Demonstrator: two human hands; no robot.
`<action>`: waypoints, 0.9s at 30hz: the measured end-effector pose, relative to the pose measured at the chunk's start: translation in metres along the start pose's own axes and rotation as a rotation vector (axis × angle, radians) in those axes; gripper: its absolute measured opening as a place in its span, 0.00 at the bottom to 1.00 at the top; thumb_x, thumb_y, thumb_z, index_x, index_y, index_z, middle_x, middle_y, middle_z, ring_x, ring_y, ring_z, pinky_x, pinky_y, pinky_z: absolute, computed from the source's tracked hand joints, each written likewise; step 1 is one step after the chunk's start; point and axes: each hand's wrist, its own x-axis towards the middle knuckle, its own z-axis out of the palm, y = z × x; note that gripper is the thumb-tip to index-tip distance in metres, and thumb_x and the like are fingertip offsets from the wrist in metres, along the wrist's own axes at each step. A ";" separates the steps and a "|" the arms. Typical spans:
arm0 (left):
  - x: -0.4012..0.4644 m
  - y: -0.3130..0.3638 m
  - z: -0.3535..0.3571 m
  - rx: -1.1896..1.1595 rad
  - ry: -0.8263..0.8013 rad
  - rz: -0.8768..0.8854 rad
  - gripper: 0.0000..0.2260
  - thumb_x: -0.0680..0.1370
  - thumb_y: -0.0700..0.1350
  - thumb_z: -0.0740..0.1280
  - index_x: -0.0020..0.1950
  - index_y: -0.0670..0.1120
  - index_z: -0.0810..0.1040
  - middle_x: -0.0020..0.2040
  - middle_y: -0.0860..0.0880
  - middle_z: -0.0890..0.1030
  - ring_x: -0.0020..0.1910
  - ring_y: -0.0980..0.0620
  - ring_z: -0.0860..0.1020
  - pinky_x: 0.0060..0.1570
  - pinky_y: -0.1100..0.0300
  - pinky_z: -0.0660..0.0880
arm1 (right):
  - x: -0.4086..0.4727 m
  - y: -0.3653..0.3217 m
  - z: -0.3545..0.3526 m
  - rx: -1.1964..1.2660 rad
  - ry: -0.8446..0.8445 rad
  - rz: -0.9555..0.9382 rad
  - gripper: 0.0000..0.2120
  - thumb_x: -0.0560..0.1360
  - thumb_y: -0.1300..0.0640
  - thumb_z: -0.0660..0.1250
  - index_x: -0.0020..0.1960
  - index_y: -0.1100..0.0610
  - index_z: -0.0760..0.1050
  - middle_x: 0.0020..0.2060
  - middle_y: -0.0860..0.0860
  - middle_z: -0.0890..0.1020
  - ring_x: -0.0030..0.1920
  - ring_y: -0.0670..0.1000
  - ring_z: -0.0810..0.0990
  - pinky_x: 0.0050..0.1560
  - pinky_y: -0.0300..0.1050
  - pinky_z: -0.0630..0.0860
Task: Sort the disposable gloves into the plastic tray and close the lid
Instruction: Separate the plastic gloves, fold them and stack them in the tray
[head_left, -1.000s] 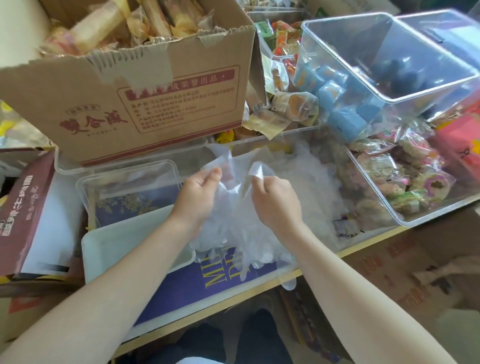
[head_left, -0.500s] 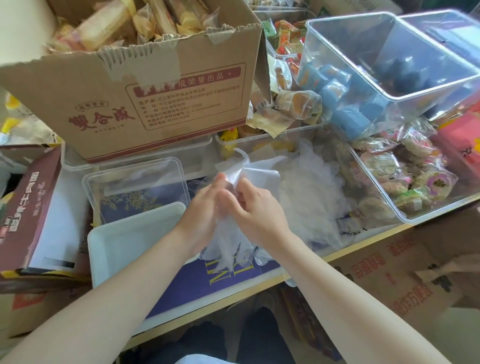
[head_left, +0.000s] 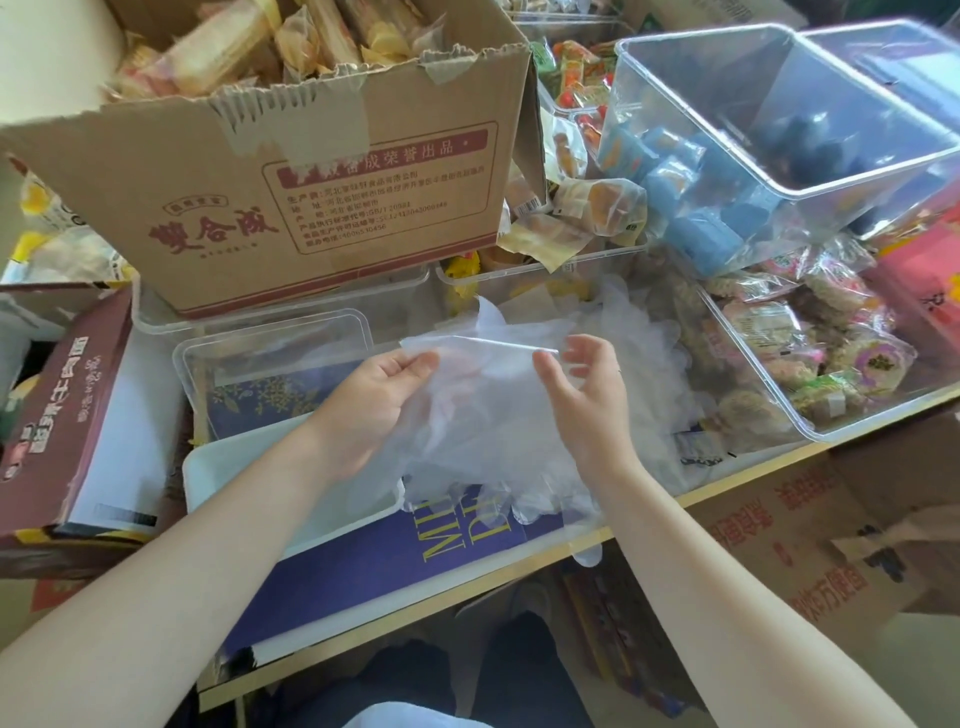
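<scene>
Both hands up over the counter (head_left: 649, 506): left hand (head_left: 382, 400) and right hand (head_left: 587, 395) each pinching the disposable glove (head_left: 483, 410), stretched between them.

The cardboard box (head_left: 291, 208) carries large red characters "雙合成" on its front, beside a panel headed "荣誉出品" with smaller lines, among them "GB/T 20981" and "4006530456". The dark red carton (head_left: 67, 415) at the left shows "牛肉面". The purple sheet (head_left: 415, 566) shows yellow letters "MI" and "DU", the rest hidden.
</scene>
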 end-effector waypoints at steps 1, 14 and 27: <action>0.000 0.000 -0.001 0.013 0.004 0.003 0.12 0.81 0.42 0.56 0.49 0.46 0.79 0.40 0.55 0.84 0.38 0.61 0.81 0.38 0.71 0.74 | 0.003 0.000 -0.003 0.052 -0.036 0.071 0.12 0.74 0.50 0.68 0.52 0.55 0.73 0.43 0.46 0.77 0.45 0.45 0.75 0.47 0.40 0.72; 0.003 0.001 -0.005 0.217 0.071 0.069 0.09 0.79 0.46 0.59 0.48 0.51 0.80 0.42 0.56 0.84 0.46 0.57 0.79 0.51 0.65 0.72 | 0.007 -0.019 -0.018 0.268 -0.337 0.532 0.26 0.74 0.35 0.59 0.28 0.54 0.66 0.30 0.53 0.84 0.31 0.46 0.76 0.50 0.40 0.69; 0.001 -0.001 0.001 0.137 -0.098 0.053 0.10 0.80 0.41 0.58 0.56 0.45 0.76 0.48 0.55 0.84 0.54 0.62 0.79 0.52 0.74 0.70 | 0.008 0.005 -0.019 0.534 -0.267 0.010 0.12 0.73 0.71 0.65 0.40 0.55 0.77 0.38 0.44 0.79 0.41 0.43 0.75 0.48 0.34 0.70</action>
